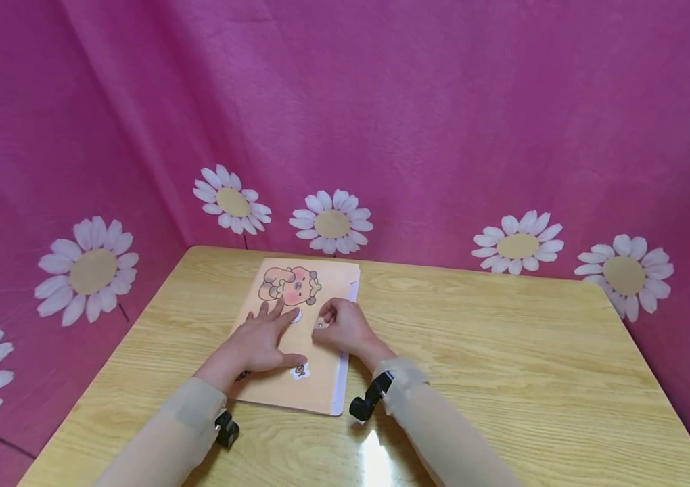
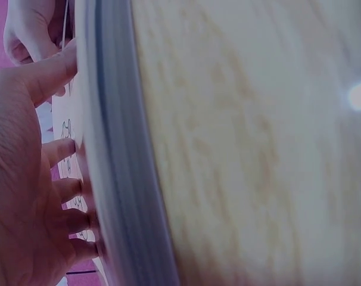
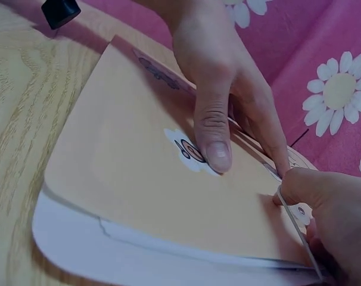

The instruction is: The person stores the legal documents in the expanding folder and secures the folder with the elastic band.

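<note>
An orange booklet (image 1: 296, 331) with a cartoon figure on its cover lay flat on the wooden table (image 1: 503, 352), toward the far left. The left hand (image 1: 260, 345) rested spread and flat on the cover, thumb beside a small sticker (image 3: 189, 152). The right hand (image 1: 345, 328), fingers curled, pinched a thin transparent sheet (image 3: 296, 229) at the booklet's right side.

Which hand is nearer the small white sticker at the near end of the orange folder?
Left. The left hand lies flat on the orange folder, its thumb right beside the small white sticker. The right hand is farther up, pinching something near the folder's right edge.
</note>
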Available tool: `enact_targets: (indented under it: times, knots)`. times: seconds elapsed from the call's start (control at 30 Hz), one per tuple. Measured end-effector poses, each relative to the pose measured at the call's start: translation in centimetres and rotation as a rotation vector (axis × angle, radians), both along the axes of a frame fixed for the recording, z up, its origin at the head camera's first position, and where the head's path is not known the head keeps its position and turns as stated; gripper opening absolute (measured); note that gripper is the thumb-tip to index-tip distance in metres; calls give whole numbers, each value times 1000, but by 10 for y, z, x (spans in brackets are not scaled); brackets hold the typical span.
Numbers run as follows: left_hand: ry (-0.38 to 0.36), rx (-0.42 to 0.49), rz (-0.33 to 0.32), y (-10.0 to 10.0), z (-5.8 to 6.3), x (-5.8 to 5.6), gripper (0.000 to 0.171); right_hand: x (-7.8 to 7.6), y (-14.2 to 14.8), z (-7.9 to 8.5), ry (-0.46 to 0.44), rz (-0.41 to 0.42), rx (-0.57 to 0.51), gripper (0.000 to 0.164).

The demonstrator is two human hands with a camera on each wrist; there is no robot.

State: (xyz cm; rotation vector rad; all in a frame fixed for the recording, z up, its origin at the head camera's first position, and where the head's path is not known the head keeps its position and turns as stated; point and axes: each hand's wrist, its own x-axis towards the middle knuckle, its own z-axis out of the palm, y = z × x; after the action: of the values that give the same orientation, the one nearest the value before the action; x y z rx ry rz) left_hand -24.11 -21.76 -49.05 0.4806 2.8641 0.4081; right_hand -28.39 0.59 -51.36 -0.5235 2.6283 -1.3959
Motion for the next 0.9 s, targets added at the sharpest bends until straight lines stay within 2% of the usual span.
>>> enact_targets:
  times: [0.33, 0.5, 0.9]
  knots:
    - [13, 4, 3, -1, -3, 0, 108, -1, -9, 2, 46, 7, 116, 33]
    - [19, 4, -1, 1, -3, 0, 107, -3, -8, 6, 39, 4, 155, 33]
    - [39, -6, 0, -3, -5, 1, 106, -9, -6, 10, 37, 119, 182, 37]
